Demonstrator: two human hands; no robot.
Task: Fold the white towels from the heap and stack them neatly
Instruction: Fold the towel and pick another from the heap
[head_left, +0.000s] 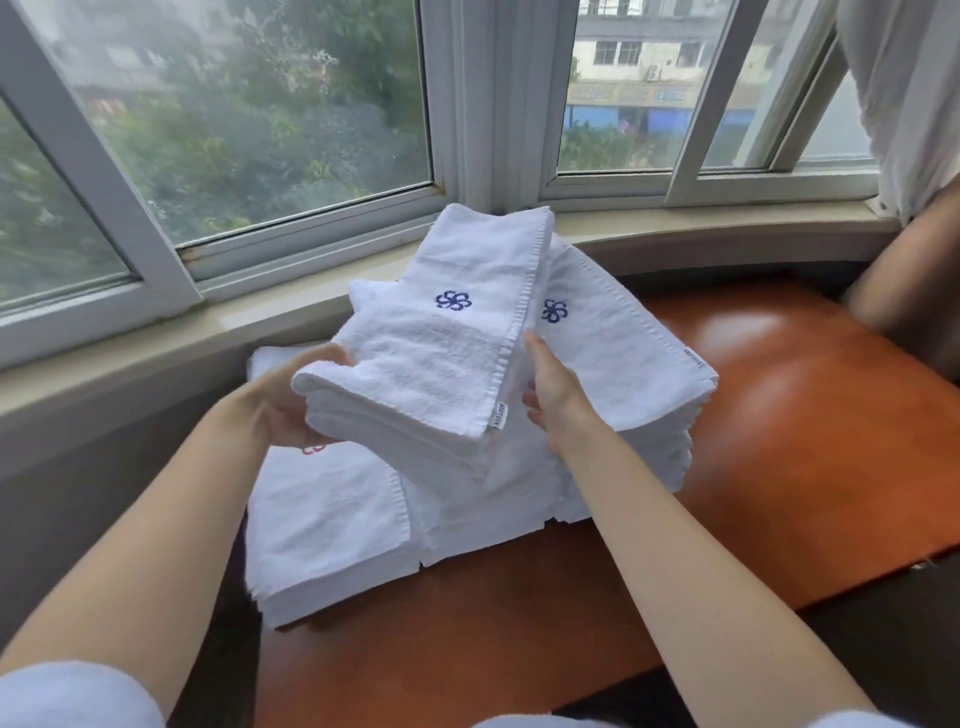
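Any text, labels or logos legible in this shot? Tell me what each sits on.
Small tag on the held towel: printing too small to read.
Tag on the right stack: too small to read.
Red stitching on the left stack: mostly hidden under the left hand, unreadable.
Blue flower emblems: no letters.
Shop signs outside: blurred.

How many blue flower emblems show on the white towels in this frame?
2. One blue flower emblem is on the folded white towel bundle being held; the other is on the right-hand stack's top towel. Others may be hidden.
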